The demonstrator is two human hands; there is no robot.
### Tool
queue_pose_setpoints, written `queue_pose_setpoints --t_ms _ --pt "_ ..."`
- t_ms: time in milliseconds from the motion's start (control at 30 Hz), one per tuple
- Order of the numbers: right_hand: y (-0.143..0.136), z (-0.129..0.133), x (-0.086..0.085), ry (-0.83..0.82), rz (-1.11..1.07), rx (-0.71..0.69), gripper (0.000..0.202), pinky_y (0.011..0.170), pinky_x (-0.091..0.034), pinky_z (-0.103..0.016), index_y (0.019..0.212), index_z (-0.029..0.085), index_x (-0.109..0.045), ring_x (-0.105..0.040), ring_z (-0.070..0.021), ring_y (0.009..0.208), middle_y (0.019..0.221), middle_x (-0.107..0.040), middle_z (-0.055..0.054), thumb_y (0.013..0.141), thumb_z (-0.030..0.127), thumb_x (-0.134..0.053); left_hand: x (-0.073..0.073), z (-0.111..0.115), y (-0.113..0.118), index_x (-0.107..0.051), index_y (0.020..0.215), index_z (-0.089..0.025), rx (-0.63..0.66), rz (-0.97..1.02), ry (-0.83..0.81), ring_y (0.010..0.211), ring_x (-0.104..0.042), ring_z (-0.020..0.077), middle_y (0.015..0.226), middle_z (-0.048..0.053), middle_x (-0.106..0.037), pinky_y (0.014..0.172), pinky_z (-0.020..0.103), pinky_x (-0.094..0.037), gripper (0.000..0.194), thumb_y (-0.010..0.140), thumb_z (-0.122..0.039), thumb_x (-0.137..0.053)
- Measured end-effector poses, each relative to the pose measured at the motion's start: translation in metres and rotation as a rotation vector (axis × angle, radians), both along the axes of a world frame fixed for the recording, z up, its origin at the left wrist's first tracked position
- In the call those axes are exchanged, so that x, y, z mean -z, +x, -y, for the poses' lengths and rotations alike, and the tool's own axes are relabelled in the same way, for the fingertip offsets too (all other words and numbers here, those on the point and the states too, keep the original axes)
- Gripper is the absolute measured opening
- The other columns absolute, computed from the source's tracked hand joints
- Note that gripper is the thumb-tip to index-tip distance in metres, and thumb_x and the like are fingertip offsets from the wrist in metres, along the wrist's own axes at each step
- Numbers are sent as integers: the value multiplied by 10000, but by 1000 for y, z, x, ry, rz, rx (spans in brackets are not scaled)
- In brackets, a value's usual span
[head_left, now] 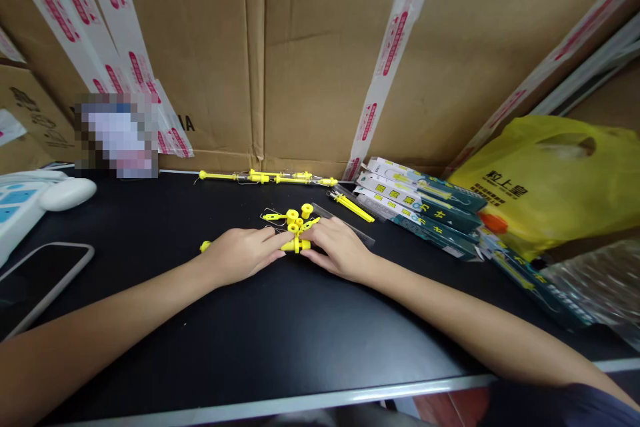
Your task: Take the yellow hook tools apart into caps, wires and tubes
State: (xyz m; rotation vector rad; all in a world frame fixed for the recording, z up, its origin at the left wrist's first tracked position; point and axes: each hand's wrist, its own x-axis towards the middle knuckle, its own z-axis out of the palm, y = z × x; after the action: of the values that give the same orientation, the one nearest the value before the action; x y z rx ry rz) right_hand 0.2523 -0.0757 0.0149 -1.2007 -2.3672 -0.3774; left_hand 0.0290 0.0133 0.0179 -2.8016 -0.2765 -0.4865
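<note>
We hold a yellow tube (301, 245) at the middle of the black table (310, 333), between our left hand (240, 250) and our right hand (337, 243). Our left fingers are curled closed along it, and our right thumb and fingers pinch its right end, though some fingertips are hidden. It looks like light, stiff plastic, smooth enough to slip or roll, so we would grip the wider collar and squeeze gently, since thin plastic may crack. Just beyond it, on the far side, lie small yellow parts (292, 216).
</note>
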Motion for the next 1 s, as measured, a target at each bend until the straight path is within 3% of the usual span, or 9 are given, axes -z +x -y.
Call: queue_pose_setpoints --t_ms 367,567,700,1000 --pt "6 -1 4 88 -64 -85 75 672 -382 -297 976 187 -485 -565 -178 814 883 -643 -69 903 178 -470 -4 -4 -2 -497 1230 -204 3 29 -12 738 -647 129 866 7 -646 595 210 -458 329 964 -331 -352" --pt "7 -3 -1 -52 23 107 129 698 -396 -310 1009 184 -517 -538 -195 829 949 -607 -91 902 184 -446 -8 -4 -3 -517 1221 -208 -97 155 18 730 -649 127 898 22 -665 586 205 -447 326 959 -332 -368" --pt "5 0 -9 -114 95 133 147 712 -390 -307 974 173 -534 -525 -196 818 918 -591 -84 849 154 -460 -8 -3 -2 -515 1208 -214 -173 166 24 769 -661 145 991 27 -675 600 221 -459 320 942 -350 -402" --pt "1 4 -18 -204 174 278 70 679 -372 -304 826 172 -540 -529 -189 746 799 -592 -64 823 240 -524 -9 -1 -2 -529 1175 -184 -163 138 -16 751 -649 140 905 23 -668 581 213 -447 312 934 -341 -411"
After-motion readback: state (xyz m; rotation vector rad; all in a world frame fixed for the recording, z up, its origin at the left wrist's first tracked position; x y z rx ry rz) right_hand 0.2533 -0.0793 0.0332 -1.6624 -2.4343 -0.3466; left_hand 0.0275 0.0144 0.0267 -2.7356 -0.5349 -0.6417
